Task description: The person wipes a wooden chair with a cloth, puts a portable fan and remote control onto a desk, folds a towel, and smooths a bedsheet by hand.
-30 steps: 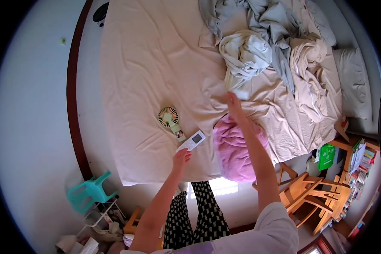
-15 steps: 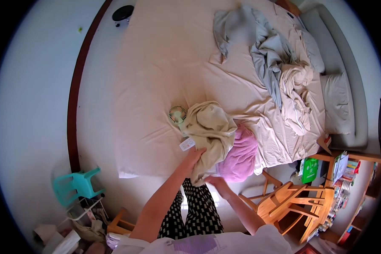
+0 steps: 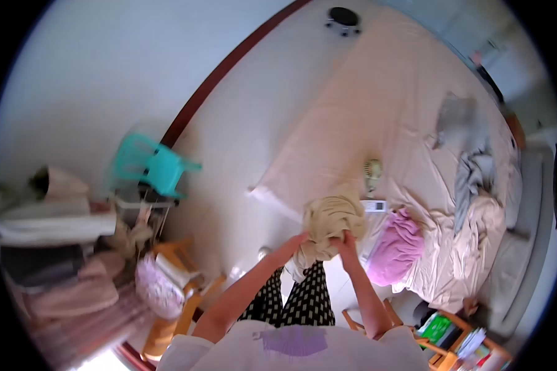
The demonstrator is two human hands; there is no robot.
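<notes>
A bunched beige cloth (image 3: 333,224), perhaps a garment, hangs before me near the bed's edge, held in both hands. My left hand (image 3: 298,241) is closed on its left side. My right hand (image 3: 346,242) grips the lower right part, with the fingers partly buried in the folds. On the bed just beyond lie a small green handheld fan (image 3: 372,174) and a white remote control (image 3: 374,206). A crumpled pink towel or blanket (image 3: 397,248) rests on the bed to the right of my right hand.
The bed (image 3: 353,111) with its pale pink sheet fills the right side, with grey bedding (image 3: 474,179) farther off. A turquoise plastic chair (image 3: 158,167) stands left, near piled clothes (image 3: 74,272) and a wooden chair (image 3: 182,309). A black round stool (image 3: 343,18) is far off.
The view has turned left. The beige cloth has come up off the bed, away from the fan and remote, and is gathered into a bundle between both hands.
</notes>
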